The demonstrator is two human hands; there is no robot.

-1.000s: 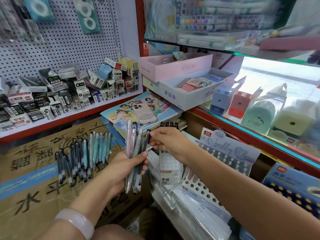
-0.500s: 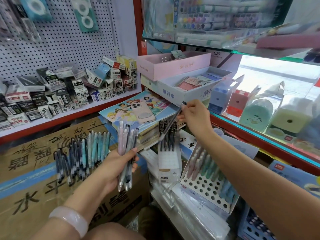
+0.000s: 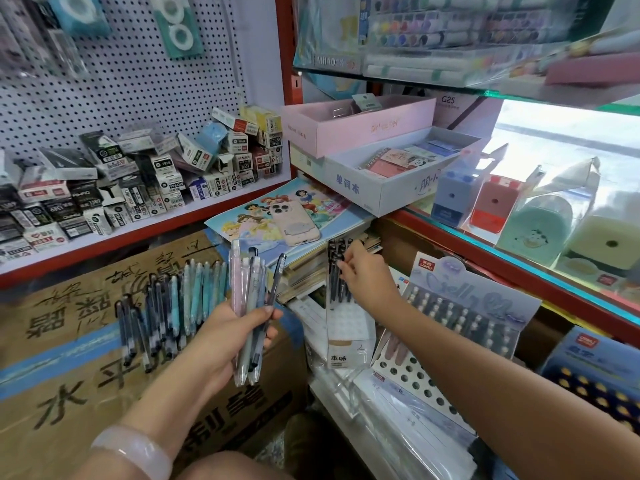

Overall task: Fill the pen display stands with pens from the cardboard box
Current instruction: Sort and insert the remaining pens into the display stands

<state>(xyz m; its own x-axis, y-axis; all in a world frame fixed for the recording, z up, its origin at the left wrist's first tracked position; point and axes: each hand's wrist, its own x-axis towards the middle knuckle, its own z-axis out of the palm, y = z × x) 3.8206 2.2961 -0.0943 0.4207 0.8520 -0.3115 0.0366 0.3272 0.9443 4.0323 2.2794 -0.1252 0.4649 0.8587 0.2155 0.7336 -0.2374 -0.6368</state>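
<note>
My left hand (image 3: 231, 336) grips a bundle of pens (image 3: 250, 306), pink, clear and dark ones, upright over the closed cardboard box (image 3: 69, 386). A row of loose pens (image 3: 166, 310) in dark and light blue lies on the box top. My right hand (image 3: 365, 271) pinches a black pen (image 3: 337, 277) at the clear acrylic stand (image 3: 346, 341), where several black pens stand. To its right a white perforated display stand (image 3: 412, 379) with a blue header card holds a few pastel pens.
A phone in a pink case (image 3: 294, 221) lies on colouring books behind the stands. Small refill boxes (image 3: 138, 188) crowd the left shelf under the pegboard. Pink and white notebook boxes (image 3: 391, 174) and sharpeners (image 3: 533, 220) sit on the right glass shelf.
My right hand came down from near the shelf edge with the black pen to the clear stand. My left hand tilted the bundle slightly, one dark pen leaning out to the right.
</note>
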